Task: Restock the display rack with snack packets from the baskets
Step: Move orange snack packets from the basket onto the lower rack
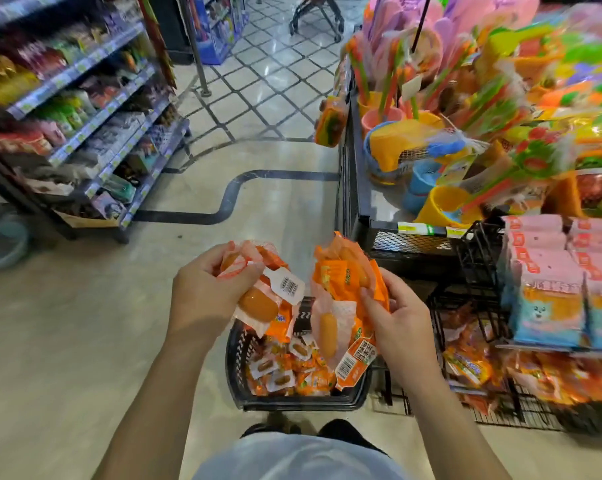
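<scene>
Display rack (476, 251): wire, at your right. Basket (235, 362): on the floor, part-full. Snack packets (344, 282): light, crinkly, slippery (bunches may slide apart); your left hand (206, 289) and right hand (400, 317), apart, each grip one bunch above the basket. Take sealed edges.

The person wears a plain, pale grey-white top (292, 459), visible as a rounded swell of smooth fabric. Both forearms (147, 393) are bare, uncovered down to the left hand (206, 292) and right hand (400, 317). Beyond the top sit 2 dark shapes (341, 428), shoes or trouser legs, too blurred to tell.
</scene>
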A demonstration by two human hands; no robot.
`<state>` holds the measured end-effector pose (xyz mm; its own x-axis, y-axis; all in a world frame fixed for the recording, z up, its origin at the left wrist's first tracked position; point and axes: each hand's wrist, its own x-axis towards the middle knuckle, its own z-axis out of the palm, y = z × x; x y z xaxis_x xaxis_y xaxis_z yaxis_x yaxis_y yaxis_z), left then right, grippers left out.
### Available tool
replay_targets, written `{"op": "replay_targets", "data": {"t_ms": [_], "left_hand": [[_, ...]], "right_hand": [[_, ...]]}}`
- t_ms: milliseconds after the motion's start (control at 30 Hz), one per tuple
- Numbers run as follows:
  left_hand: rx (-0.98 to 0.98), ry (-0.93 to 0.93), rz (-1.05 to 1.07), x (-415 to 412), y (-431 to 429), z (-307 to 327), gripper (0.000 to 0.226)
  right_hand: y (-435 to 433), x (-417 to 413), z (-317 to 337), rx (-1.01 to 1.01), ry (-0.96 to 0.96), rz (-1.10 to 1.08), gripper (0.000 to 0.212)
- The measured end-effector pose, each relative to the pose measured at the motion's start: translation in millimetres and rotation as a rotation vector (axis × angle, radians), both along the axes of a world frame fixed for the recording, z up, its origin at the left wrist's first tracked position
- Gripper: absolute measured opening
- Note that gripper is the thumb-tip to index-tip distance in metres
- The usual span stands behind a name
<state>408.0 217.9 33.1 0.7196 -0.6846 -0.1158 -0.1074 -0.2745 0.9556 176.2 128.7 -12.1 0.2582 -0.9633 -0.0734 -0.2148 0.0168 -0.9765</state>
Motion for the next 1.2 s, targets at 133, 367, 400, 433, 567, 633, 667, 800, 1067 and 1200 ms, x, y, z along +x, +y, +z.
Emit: {"op": "replay_targets", "data": {"t_ms": [133,367,400,433,567,633,667,800,1067,1200], "left_hand": [[-0.010,-0.003,0.016,-43.6,9.0,20.5,0.023],[-0.018,0.026,0.035,-117.6,22.4,37.7,0.024],[-0.018,0.025,0.024,-127.0,25.1,39.0,0.021],[-0.024,0.024,0.017,-135.8,27.4,40.2,0.021],[-0.046,0.015,-0.023,-161.6,34.6,44.3,0.024],[-0.060,0.010,-0.054,-170.1,37.6,45.7,0.025],[-0.061,0.003,-0.061,-173.8,39.1,46.2,0.026],[-0.062,-0.024,-0.117,-186.9,47.5,45.5,0.030],[-0.050,0.042,-0.272,-224.7,79.5,36.2,0.029],[-0.032,0.083,-0.376,-255.6,92.2,27.3,0.028]], "right_hand": [[-4.0,-43.0,16.6,-0.016,-0.031,0.021,0.035],[-1.4,-119.9,37.2,-0.027,-0.059,0.068,0.034],[1.1,-129.0,38.7,-0.020,-0.062,0.071,0.034],[3.7,-137.3,39.5,-0.017,-0.062,0.067,0.034],[17.5,-165.4,44.9,-0.016,-0.073,0.032,0.037],[26.4,-178.9,45.4,-0.033,-0.074,-0.005,0.037],[31.7,-185.7,46.0,-0.036,-0.069,-0.025,0.037],[58.3,-210.4,49.8,-0.069,-0.066,-0.095,0.031],[135.5,-263.1,47.1,-0.080,0.042,-0.284,0.029],[170.3,-298.8,38.9,-0.019,0.057,-0.392,0.033]]}}
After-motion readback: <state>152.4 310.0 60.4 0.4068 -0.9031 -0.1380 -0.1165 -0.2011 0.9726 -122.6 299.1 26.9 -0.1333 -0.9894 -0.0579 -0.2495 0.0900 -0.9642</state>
